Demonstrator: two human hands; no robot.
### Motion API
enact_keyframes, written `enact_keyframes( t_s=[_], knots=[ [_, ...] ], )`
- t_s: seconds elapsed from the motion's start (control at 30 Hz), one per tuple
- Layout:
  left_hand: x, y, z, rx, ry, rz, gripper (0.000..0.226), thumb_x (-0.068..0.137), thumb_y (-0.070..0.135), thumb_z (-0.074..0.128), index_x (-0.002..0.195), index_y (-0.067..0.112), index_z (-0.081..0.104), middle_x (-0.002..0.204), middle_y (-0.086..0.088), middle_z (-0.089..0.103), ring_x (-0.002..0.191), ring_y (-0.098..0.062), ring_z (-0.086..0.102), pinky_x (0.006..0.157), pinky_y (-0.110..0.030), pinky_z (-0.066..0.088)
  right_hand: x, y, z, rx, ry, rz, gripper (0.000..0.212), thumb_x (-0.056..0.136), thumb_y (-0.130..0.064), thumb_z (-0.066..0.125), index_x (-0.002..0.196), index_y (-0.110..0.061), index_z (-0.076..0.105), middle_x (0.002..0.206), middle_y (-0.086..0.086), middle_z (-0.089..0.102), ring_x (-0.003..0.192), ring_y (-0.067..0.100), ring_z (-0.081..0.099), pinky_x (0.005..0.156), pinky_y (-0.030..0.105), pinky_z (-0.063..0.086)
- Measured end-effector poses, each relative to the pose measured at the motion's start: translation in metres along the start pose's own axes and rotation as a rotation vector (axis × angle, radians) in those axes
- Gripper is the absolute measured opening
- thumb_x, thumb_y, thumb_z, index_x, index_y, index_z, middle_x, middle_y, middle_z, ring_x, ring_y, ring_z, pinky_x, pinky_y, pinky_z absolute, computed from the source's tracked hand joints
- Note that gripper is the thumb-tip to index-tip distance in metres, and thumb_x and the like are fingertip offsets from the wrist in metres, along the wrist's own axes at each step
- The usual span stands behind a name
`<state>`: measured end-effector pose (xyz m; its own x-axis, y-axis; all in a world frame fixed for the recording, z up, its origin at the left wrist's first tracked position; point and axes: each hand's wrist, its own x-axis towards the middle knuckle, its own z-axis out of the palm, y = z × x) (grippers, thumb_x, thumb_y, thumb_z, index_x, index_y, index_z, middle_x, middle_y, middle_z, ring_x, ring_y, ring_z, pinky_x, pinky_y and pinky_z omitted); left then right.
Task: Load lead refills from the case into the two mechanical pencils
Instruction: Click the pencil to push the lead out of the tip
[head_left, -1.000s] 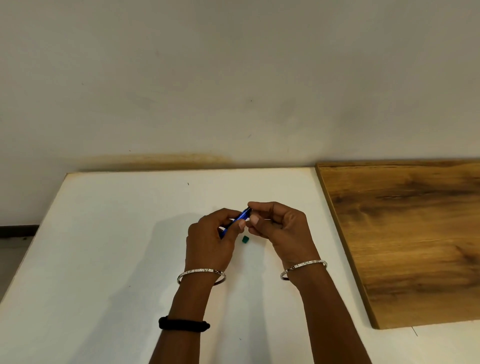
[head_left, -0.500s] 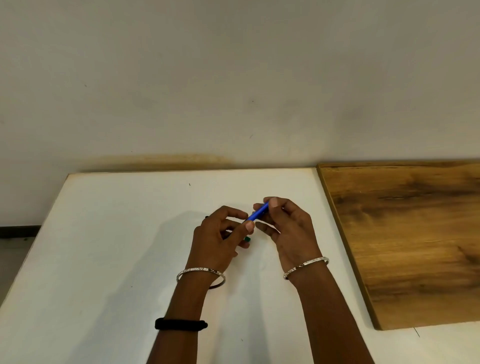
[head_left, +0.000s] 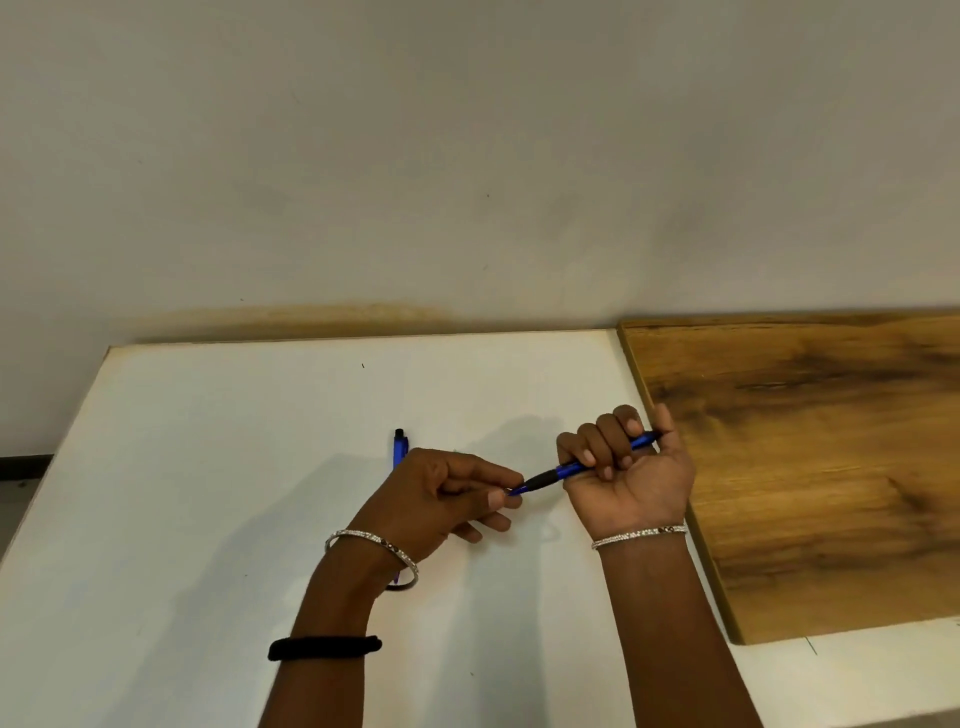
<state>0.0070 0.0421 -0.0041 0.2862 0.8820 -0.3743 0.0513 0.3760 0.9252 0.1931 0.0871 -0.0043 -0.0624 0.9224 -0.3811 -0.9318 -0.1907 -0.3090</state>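
A blue mechanical pencil (head_left: 571, 470) with a black grip lies across my right hand (head_left: 631, 475), which grips its barrel in a fist, thumb at the top end. The pencil's tip points left toward my left hand (head_left: 441, 493), whose thumb and forefinger pinch at the tip. A second blue pencil (head_left: 400, 448) lies on the white table (head_left: 208, 467) behind my left hand, mostly hidden by it. The lead case is not visible.
A brown wooden board (head_left: 810, 467) lies on the table's right side, touching my right hand's outer edge. A plain wall stands behind the table. The table's left edge runs diagonally at the far left.
My right hand moved right toward the wooden board and now holds the pencil in a fist. My left hand shifted to the pencil's tip. The second pencil has come into view.
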Motion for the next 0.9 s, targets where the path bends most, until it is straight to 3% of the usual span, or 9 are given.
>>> enact_keyframes(
  t_s=[0.1,0.37,0.53,0.67,0.9],
  knots=[
    [-0.001,0.0,-0.003,-0.011,0.009,-0.004,0.018,0.087,0.01,0.063,0.1,0.017,0.073,0.093,-0.001,0.078,0.08,-0.018,0.074,0.06,-0.02,0.057,0.0,-0.002,0.001,0.014,0.016,-0.043,0.038,0.093,-0.035,0.032,0.06,-0.018,0.039,0.037,-0.005,0.026,0.041,0.012,0.009,0.04,0.021,0.025],
    [-0.003,0.001,-0.005,-0.045,0.02,-0.004,0.014,0.084,0.015,0.067,0.093,0.021,0.076,0.091,-0.003,0.078,0.078,-0.017,0.074,0.057,-0.019,0.055,0.0,-0.004,0.006,0.047,-0.005,-0.08,0.033,0.092,-0.021,0.023,0.065,-0.017,0.042,0.035,-0.005,0.024,0.04,0.012,0.008,0.037,0.02,0.025],
    [-0.005,0.001,-0.006,-0.039,0.025,-0.027,0.011,0.083,0.019,0.069,0.09,0.023,0.077,0.09,-0.002,0.078,0.074,-0.014,0.074,0.053,-0.018,0.053,-0.002,-0.004,0.009,0.024,-0.01,-0.126,0.033,0.093,-0.028,0.029,0.066,-0.017,0.044,0.036,-0.006,0.025,0.04,0.011,0.009,0.039,0.02,0.023],
    [-0.004,0.002,-0.005,-0.038,0.038,-0.032,0.01,0.083,0.02,0.069,0.088,0.023,0.077,0.089,-0.002,0.078,0.071,-0.013,0.073,0.051,-0.018,0.052,-0.002,-0.006,0.011,0.014,-0.018,-0.134,0.021,0.085,-0.019,0.035,0.067,-0.017,0.045,0.037,-0.006,0.024,0.04,0.011,0.009,0.04,0.019,0.023],
    [-0.005,0.004,-0.004,-0.036,0.037,-0.024,0.011,0.083,0.019,0.068,0.088,0.024,0.077,0.089,-0.003,0.078,0.068,-0.011,0.071,0.05,-0.018,0.051,-0.002,-0.007,0.009,0.045,-0.035,-0.137,0.034,0.094,-0.028,0.028,0.067,-0.017,0.046,0.037,-0.006,0.025,0.04,0.011,0.009,0.041,0.02,0.022]
  ],
)
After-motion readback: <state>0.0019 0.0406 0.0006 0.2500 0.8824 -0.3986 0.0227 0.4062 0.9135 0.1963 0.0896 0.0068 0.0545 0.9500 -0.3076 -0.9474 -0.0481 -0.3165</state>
